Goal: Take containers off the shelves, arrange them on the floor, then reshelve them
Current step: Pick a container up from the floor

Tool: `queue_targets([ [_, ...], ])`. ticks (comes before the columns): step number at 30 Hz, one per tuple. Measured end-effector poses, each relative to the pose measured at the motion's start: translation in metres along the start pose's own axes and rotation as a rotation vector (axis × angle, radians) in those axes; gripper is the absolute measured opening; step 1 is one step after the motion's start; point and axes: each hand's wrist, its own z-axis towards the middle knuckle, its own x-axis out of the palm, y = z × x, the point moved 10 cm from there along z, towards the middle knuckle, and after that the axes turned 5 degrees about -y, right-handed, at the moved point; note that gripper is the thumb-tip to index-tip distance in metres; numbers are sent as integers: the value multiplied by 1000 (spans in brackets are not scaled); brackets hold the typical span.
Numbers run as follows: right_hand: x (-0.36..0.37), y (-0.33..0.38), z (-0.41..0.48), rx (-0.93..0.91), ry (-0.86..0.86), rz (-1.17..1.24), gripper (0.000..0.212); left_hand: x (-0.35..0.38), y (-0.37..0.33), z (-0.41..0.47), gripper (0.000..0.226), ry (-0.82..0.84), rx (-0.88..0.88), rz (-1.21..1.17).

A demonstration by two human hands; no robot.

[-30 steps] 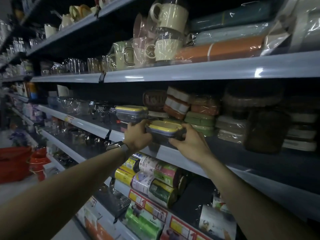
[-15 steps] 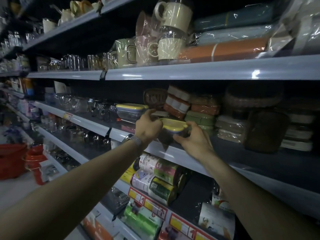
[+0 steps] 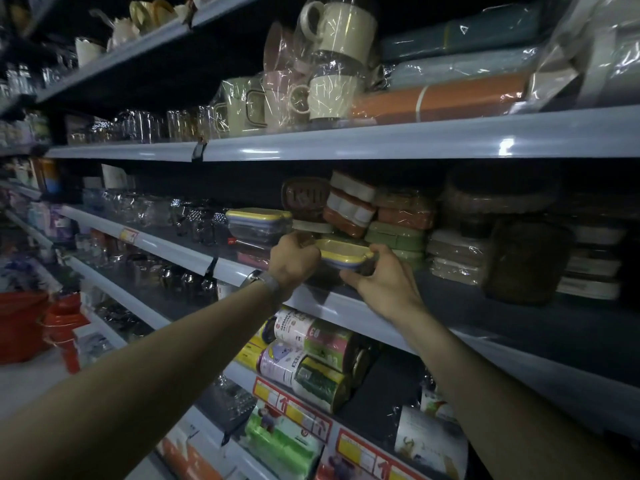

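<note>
- We saw a small container [image 3: 344, 253] with a yellow lid and a bluish rim. It was held between both hands just above the front of the middle shelf [image 3: 485, 308].
- In the dim light we could not tell what lay inside it.
- The left hand [image 3: 294, 261] gripped the container's left end with curled fingers. The right hand [image 3: 384, 289] pinched its right end, thumb below and fingers round the corner.
- A second yellow-lidded container [image 3: 258, 225] sat on the same shelf, just left of the held one. It had clear walls and a film wrap, and its contents were too dark for us to make out.
- Behind the held container, flat rounded boxes stood in film-wrapped stacks, with green boxes [image 3: 394, 237] below orange boxes [image 3: 405, 211].
- On the shelf above, we noted cream mugs [image 3: 332, 98] bundled in crinkled clear plastic beside a rolled orange mat [image 3: 440, 98].
- On the shelf below, glossy printed rolls [image 3: 311, 341] lay on their sides under the left forearm.
- A dark wristband [image 3: 268, 282] circled the left wrist.
- Red buckets [image 3: 20, 323] stood on the floor at the far left, well apart from the hands.
</note>
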Motion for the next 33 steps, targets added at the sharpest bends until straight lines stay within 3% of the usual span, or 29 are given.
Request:
queue_targets([
  [8, -9, 12, -5, -114, -22, 56, 68, -26, -9, -5, 37, -179, -48, -325],
  [12, -12, 23, -11, -167, -21, 141, 74, -51, -16, -28, 15, -240, -82, -429],
  [20, -1, 59, -51, -291, 121, 244, 73, -95, -10, -95, 11, -148, -284, -609],
  [25, 48, 59, -112, -206, 298, 427, 87, -134, 30, -160, 15, -148, -409, -614],
  [28, 84, 56, -157, -168, 401, 495, 72, -165, 70, -199, 18, -220, -442, -571],
  [33, 142, 57, -233, -68, 489, 685, 29, -211, 143, -277, 7, -349, -523, -536],
])
